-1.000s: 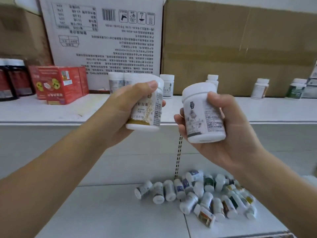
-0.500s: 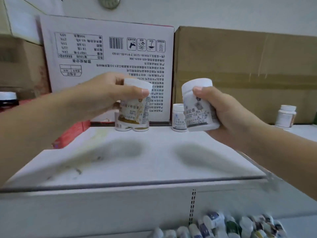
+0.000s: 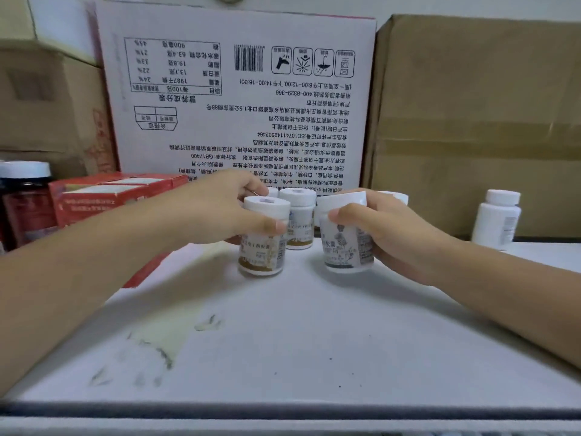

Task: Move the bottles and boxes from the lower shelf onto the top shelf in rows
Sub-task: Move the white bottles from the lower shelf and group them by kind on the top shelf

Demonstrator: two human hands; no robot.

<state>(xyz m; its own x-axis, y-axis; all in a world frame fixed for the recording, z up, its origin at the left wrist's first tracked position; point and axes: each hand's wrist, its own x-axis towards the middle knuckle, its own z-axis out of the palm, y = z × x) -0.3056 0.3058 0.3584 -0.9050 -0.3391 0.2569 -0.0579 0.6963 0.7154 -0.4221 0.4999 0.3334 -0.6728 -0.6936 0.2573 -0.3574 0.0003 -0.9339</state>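
Note:
On the white top shelf (image 3: pixel 314 335), my left hand (image 3: pixel 220 209) grips a white bottle with a gold-banded label (image 3: pixel 262 243), standing upright on the shelf. Right behind it stands a matching gold-label bottle (image 3: pixel 298 218). My right hand (image 3: pixel 386 234) holds a white bottle with a grey flower label (image 3: pixel 342 240), slightly tilted, its base at the shelf surface. Another white cap (image 3: pixel 396 196) shows behind my right hand. The lower shelf is out of view.
Red boxes (image 3: pixel 107 196) and dark jars with white lids (image 3: pixel 25 199) stand at the left. A lone white bottle (image 3: pixel 496 218) is at the right. A white printed carton (image 3: pixel 239 99) and brown cartons (image 3: pixel 478 121) line the back. Smudges mark the shelf's front.
Both hands moved forward and down with their bottles, from above the shelf to its surface beside the standing bottles. The view rose, so the lower shelf is out of sight.

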